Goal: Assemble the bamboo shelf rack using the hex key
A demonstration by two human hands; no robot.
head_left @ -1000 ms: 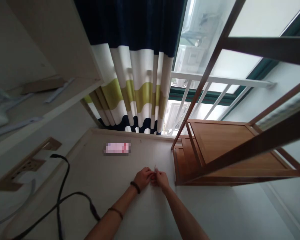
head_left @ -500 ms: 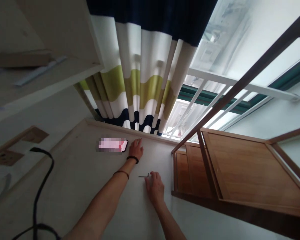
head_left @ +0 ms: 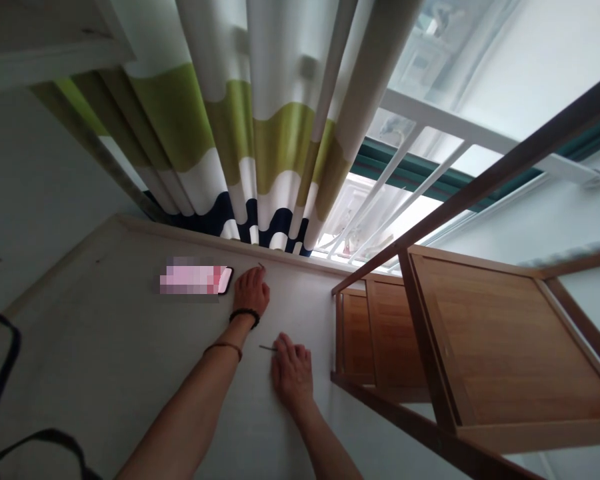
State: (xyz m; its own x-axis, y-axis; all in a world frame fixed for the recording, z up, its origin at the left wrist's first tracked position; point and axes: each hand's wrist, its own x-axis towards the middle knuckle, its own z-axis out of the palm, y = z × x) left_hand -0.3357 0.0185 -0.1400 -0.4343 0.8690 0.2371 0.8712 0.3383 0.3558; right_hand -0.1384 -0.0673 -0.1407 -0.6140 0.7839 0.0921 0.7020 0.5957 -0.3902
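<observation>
My left hand point(head_left: 251, 291), with a dark beaded bracelet at the wrist, is at the far part of the white tabletop point(head_left: 180, 360), its fingers bent together. A small thin piece shows at its fingertips, too small to name. Just left of this hand lies a phone point(head_left: 225, 280) with a lit pinkish screen, mostly blurred out. Nearer to me, my right hand point(head_left: 294, 370) is palm down with its fingers closed over a thin dark hex key point(head_left: 267, 347). The key's straight end sticks out to the left; the rest is hidden under the fingers.
A striped curtain point(head_left: 280, 133) hangs behind the tabletop's back edge. White railings point(head_left: 430, 113) stand at the window. Wooden framework with panels point(head_left: 520, 333) borders the right side. A black cable point(head_left: 5, 373) loops at lower left, and a shelf point(head_left: 55, 63) juts out at upper left.
The view has shifted closer and to the right. My right hand has turned palm down over the hex key, which was pinched with its bent end showing. My left hand stays beside the phone.
</observation>
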